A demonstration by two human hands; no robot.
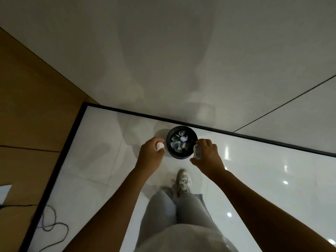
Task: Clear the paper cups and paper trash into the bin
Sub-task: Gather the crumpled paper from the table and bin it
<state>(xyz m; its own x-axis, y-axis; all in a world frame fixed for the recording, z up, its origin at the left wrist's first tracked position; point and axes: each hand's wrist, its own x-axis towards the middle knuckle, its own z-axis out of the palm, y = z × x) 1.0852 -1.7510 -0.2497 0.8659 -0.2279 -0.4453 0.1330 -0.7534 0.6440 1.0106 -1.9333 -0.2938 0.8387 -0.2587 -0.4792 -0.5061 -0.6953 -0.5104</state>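
Dim indoor light, bright ceiling-lamp glare spots on the glossy white tiled floor point(254, 179), soft double shadows on the pale grey wall point(163, 60), wide-angle bending at edges, slight overall softness

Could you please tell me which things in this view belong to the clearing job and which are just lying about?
Part of the job:
black bin
crumpled white paper gripped in the left hand
crushed piece of trash gripped in the right hand

Just lying about:
dark cable looped on the floor
white sheet at the left edge
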